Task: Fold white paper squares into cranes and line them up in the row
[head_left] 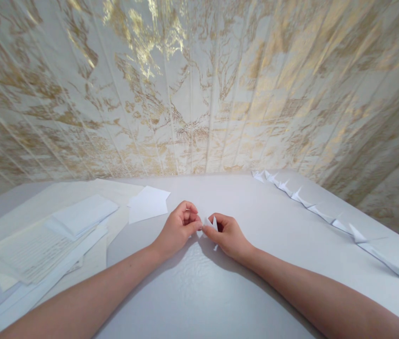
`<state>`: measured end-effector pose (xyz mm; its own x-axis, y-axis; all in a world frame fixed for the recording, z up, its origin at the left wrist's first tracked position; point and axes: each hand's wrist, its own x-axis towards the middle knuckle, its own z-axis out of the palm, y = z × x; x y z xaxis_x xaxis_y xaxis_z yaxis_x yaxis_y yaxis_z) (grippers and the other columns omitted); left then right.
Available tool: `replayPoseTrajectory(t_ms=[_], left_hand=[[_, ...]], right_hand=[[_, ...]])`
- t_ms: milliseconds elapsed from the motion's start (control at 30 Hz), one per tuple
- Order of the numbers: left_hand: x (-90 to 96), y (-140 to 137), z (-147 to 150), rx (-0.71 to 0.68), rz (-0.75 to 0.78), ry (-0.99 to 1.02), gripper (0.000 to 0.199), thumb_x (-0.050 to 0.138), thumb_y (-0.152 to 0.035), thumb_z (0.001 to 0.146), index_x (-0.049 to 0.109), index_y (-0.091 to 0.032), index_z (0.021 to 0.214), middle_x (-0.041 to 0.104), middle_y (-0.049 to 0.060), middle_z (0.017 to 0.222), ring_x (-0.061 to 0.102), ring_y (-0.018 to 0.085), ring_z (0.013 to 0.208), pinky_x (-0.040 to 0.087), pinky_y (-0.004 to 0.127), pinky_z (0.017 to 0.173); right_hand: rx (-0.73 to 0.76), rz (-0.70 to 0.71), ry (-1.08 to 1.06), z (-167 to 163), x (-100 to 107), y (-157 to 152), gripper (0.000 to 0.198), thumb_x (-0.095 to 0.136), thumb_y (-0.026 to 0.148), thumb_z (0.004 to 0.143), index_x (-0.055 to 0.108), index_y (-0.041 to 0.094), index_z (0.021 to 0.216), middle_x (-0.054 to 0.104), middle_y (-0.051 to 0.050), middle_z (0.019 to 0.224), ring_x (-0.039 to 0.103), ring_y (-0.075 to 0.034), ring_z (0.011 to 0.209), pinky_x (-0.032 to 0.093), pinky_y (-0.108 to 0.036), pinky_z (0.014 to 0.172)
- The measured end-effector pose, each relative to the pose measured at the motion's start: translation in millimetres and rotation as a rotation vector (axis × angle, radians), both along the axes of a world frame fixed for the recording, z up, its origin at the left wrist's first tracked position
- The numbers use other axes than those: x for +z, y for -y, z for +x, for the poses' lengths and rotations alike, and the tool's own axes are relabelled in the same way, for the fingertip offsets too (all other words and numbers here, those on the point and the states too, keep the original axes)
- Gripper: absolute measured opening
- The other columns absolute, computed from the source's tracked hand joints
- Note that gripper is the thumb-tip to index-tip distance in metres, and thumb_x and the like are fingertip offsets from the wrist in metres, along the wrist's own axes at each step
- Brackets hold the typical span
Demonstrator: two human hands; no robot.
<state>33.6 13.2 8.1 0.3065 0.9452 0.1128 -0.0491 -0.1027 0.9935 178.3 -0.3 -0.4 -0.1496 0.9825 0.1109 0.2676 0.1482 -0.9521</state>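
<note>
A small white folded paper crane [215, 223] with pointed tips is held over the middle of the white table [192, 292]. My right hand [228, 235] grips it between thumb and fingers, covering much of its body. From the other side, my left hand [181, 225] pinches the crane's left end with thumb and forefinger, its other fingers curled. The two hands' fingertips nearly meet. Along the table's right side runs a row of several white folded paper cranes [296, 194], their tips sticking up.
White paper sheets [150, 202] lie beyond my left hand. Further left, a folded white paper [85, 214] rests on a spread of loose sheets, one a written page [32, 254]. Behind the table rises a white and gold patterned curtain or wall covering [192, 94].
</note>
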Motion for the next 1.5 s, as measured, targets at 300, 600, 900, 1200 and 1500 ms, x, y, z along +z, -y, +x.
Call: replayPoseTrajectory(t_ms=[300,600,900,1200,1500], left_hand=[[-2.9,-4.6,-2.9,-0.068,-0.043,-0.081,0.016,0.057,-0.016,0.066,0.042,-0.018,0.072,0.050,-0.007,0.053,0.049,0.008,0.052,0.036,0.021,0.053],[-1.8,-0.3,-0.2,-0.020,-0.045,-0.009,0.021,0.063,-0.014,0.063,0.046,-0.017,0.074,0.049,-0.007,0.057,0.043,0.006,0.052,0.032,0.019,0.051],[-1.4,-1.4,-3.6,-0.061,-0.010,-0.032,0.025,0.061,-0.012,0.061,0.045,-0.018,0.080,0.049,-0.008,0.056,0.042,0.006,0.050,0.032,0.019,0.050],[1.4,-1.6,-6.6,-0.054,0.139,-0.208,0.023,0.056,-0.011,0.064,0.044,-0.019,0.083,0.050,-0.007,0.059,0.045,0.009,0.056,0.036,0.021,0.056],[1.8,-1.3,-6.2,-0.098,0.125,-0.177,0.025,0.057,-0.011,0.063,0.044,-0.020,0.082,0.051,-0.007,0.060,0.047,0.009,0.056,0.037,0.021,0.056]], right_hand=[[0.021,-0.027,-0.030,0.5,1.4,1.2,0.018,0.054,0.030,0.066,0.046,0.017,0.057,0.037,0.007,0.047,0.030,-0.006,0.044,0.024,-0.020,0.042],[0.015,-0.036,-0.081,1.3,2.5,-0.1,0.018,0.057,0.031,0.066,0.049,0.016,0.060,0.037,0.008,0.047,0.031,-0.006,0.044,0.024,-0.020,0.042],[0.090,-0.073,-0.144,3.0,0.5,-0.6,0.022,0.059,0.036,0.066,0.052,0.015,0.065,0.042,0.006,0.050,0.034,-0.006,0.045,0.025,-0.020,0.043],[0.083,-0.103,-0.167,2.6,1.0,-0.3,0.028,0.062,0.042,0.065,0.053,0.015,0.063,0.043,0.007,0.048,0.033,-0.006,0.044,0.025,-0.020,0.043],[0.029,-0.108,-0.151,0.8,1.6,1.3,0.024,0.063,0.036,0.064,0.052,0.016,0.059,0.044,0.006,0.047,0.033,-0.006,0.043,0.024,-0.020,0.042]])
